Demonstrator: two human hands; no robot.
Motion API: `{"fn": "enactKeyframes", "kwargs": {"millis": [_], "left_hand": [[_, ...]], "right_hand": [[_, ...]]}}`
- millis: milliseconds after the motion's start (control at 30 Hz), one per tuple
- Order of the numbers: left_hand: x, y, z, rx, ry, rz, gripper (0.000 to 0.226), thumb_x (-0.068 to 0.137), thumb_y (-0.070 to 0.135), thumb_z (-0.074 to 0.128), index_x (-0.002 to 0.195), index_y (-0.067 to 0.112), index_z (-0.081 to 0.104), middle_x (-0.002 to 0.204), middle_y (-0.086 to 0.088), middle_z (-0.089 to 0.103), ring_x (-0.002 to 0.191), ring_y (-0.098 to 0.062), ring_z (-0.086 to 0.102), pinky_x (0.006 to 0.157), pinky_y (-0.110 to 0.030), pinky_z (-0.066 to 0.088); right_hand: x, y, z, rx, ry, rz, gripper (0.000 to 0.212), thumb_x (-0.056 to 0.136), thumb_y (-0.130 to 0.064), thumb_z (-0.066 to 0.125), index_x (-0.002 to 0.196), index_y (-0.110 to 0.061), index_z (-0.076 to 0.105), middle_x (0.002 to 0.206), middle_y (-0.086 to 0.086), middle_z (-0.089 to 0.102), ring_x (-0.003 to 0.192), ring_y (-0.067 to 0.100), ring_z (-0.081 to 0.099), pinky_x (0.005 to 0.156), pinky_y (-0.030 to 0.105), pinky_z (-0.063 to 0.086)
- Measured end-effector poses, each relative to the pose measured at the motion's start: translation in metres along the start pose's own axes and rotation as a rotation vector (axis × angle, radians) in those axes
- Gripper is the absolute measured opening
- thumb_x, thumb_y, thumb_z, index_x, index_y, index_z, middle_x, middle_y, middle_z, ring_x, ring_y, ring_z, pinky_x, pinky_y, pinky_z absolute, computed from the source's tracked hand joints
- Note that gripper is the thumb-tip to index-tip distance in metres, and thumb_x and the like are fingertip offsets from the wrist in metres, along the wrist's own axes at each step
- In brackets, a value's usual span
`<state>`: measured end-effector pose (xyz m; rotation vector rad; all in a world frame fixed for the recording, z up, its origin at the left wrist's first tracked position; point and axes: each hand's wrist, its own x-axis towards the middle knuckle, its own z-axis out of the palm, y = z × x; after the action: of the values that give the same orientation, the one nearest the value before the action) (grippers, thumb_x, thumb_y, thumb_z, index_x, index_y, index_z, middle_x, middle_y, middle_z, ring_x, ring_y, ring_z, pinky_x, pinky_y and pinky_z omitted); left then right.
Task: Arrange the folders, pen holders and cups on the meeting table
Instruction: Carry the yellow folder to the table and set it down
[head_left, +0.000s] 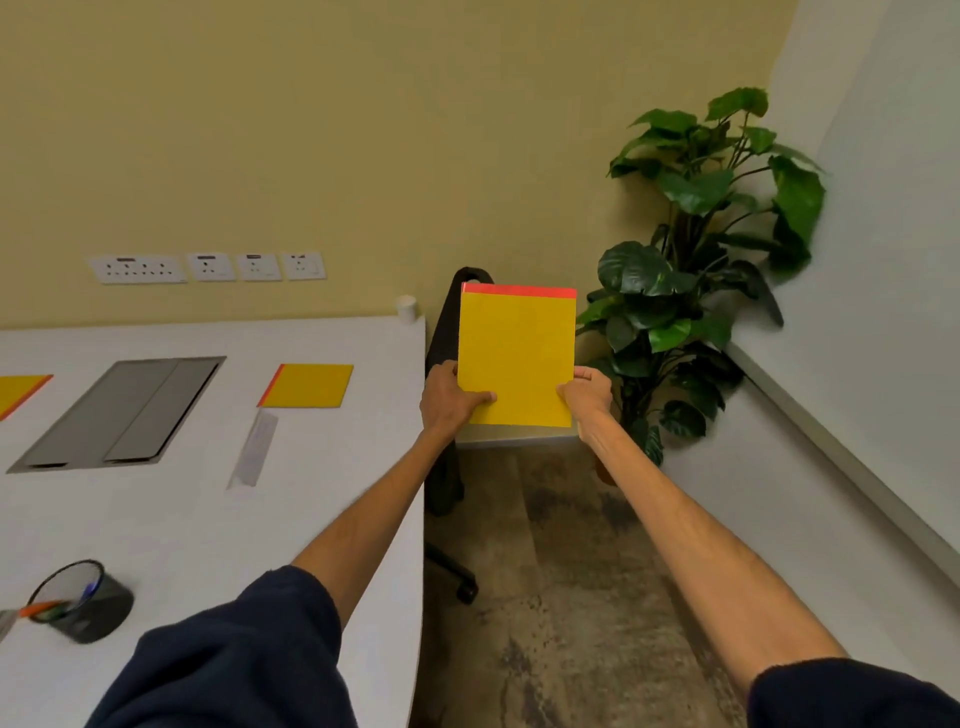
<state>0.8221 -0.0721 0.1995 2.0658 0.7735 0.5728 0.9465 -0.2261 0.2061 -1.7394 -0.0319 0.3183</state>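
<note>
I hold the yellow folder (517, 358) in the air past the right end of the white meeting table (208, 519), above a black office chair (445, 467). Its long axis runs away from me and its red-bound edge points at the wall. My left hand (447, 400) and right hand (584, 395) pinch its near corners, thumbs on top. On the table a second yellow folder (309, 385) lies flat with its red edge to the left, and a third (18, 393) is cut off by the frame. A grey cable hatch (119, 413) sits between them, a white cup (407, 306) at the far corner and a black mesh pen holder (85, 603) near me. A leafy potted plant (701, 260) fills the corner. The held cover is plain and unmarked.
</note>
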Motion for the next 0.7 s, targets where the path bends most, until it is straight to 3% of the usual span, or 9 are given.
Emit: {"fn": "enactKeyframes", "kwargs": {"millis": [167,300,500,700], "left_hand": [[0.052,-0.003,0.015,-0.085,0.071,-0.028,0.056,0.085,0.037,0.073,0.127,0.006,0.051,0.123,-0.014,0.055,0.113,-0.029,0.055,0.091,-0.039,0.047],[0.088,0.005,0.029,-0.183,0.137,-0.074,0.046,0.093,0.033,0.063,0.127,0.005,0.051,0.126,-0.015,0.054,0.115,-0.029,0.054,0.093,-0.038,0.046],[0.169,0.016,0.058,-0.262,0.188,-0.111,0.044,0.096,0.03,0.059,0.13,0.003,0.052,0.132,-0.016,0.058,0.118,-0.034,0.057,0.094,-0.04,0.047],[0.264,0.027,0.085,-0.269,0.316,-0.145,0.039,0.093,0.029,0.064,0.123,0.004,0.058,0.124,-0.015,0.063,0.112,-0.033,0.06,0.086,-0.034,0.046]], "right_hand": [[0.054,-0.022,0.023,-0.012,-0.024,-0.051,0.037,0.089,0.003,0.063,0.124,-0.007,0.059,0.121,0.012,0.064,0.112,0.025,0.061,0.085,0.03,0.051],[0.092,-0.037,0.037,0.062,-0.037,-0.071,0.035,0.088,0.004,0.064,0.12,-0.01,0.059,0.113,0.008,0.066,0.095,0.017,0.061,0.068,0.023,0.05],[0.182,-0.068,0.066,0.116,-0.108,-0.098,0.032,0.089,0.003,0.064,0.114,-0.016,0.06,0.103,0.001,0.063,0.08,0.008,0.06,0.059,0.019,0.046],[0.285,-0.104,0.095,0.084,-0.194,-0.137,0.029,0.087,0.002,0.065,0.11,-0.017,0.062,0.108,0.007,0.067,0.089,0.019,0.064,0.07,0.028,0.054]]}}
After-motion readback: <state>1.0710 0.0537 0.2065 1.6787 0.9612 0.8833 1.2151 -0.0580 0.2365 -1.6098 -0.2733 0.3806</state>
